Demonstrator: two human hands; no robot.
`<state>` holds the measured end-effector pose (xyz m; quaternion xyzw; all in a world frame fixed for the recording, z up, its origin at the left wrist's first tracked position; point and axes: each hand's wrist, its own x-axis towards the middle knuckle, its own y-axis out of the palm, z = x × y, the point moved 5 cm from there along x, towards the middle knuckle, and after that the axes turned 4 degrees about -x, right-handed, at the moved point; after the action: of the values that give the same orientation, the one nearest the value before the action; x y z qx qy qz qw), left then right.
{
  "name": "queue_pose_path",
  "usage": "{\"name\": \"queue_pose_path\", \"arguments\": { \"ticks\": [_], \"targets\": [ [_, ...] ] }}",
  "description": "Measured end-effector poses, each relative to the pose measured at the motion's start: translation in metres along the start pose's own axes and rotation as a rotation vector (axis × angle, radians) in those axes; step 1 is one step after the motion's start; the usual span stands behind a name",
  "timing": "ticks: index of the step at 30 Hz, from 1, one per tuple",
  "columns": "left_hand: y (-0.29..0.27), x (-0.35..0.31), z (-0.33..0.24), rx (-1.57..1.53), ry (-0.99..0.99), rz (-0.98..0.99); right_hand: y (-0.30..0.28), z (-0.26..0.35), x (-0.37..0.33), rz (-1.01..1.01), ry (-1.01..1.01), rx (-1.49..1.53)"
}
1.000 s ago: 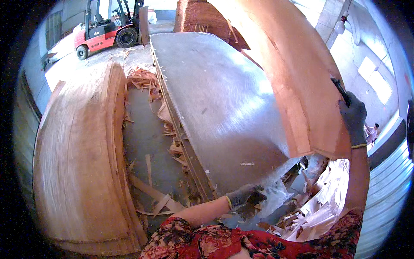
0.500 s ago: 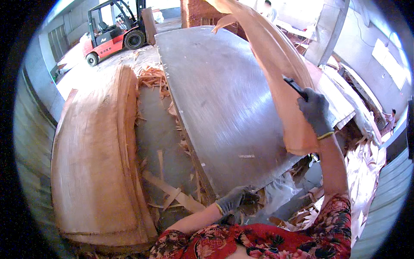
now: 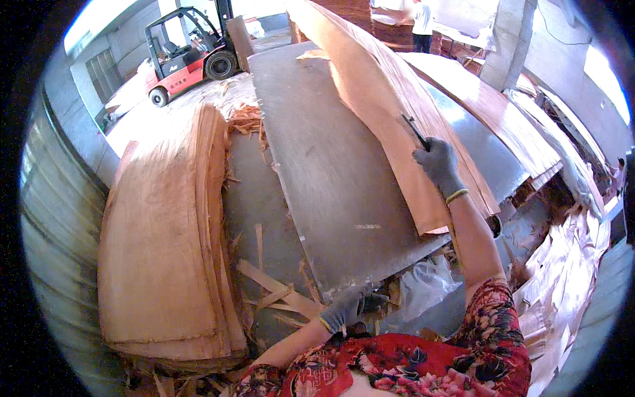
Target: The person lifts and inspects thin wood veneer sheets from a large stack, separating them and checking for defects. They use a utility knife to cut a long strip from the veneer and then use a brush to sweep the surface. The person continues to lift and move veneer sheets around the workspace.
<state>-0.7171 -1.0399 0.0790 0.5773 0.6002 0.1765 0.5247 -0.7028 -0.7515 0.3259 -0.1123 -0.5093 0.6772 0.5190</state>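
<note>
My right hand (image 3: 438, 162), in a grey glove, is closed around a slim dark knife-like tool (image 3: 415, 131) pointing up and away. It is over a long thin sheet of brown wood veneer (image 3: 390, 126), which slants across the right part of a grey metal-topped table (image 3: 331, 165). The veneer's near end is close to the table's near right corner, and its surface is wavy. My left hand (image 3: 350, 309), also gloved, is low by the table's near edge, fingers loosely bent and apart, with nothing visible in them.
A tall stack of veneer sheets (image 3: 162, 245) stands on the left, with wood scraps (image 3: 278, 288) between it and the table. Clear plastic film (image 3: 426, 284) hangs near the front edge. More veneer (image 3: 489, 106) lies beyond. A red forklift (image 3: 192, 59) and a person (image 3: 422, 26) are farther off.
The veneer sheet has come down from a raised position onto the table, its far end shifting left. My right hand, still holding the tool, has moved left; my left hand has shifted slightly left.
</note>
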Motion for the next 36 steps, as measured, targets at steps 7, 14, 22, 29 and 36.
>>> {"name": "queue_pose_path", "arguments": {
  "ticks": [7,14,22,29,36],
  "targets": [
    [0.008,0.011,-0.005,0.104,0.081,0.032,0.023,-0.003,0.004,0.017,0.038,0.215],
    [0.026,-0.012,-0.015,0.051,0.07,0.026,0.042,0.005,0.004,0.237,0.188,0.711],
    [-0.04,0.071,0.006,-0.065,0.378,0.102,0.07,0.013,0.009,0.482,0.294,0.944],
    [0.024,0.09,-0.045,-0.168,0.594,0.295,0.093,-0.007,-0.003,0.619,0.284,1.073],
    [0.029,0.071,-0.057,-0.09,0.99,-0.087,0.12,-0.036,-0.045,0.9,0.38,1.202]
  ]
}}
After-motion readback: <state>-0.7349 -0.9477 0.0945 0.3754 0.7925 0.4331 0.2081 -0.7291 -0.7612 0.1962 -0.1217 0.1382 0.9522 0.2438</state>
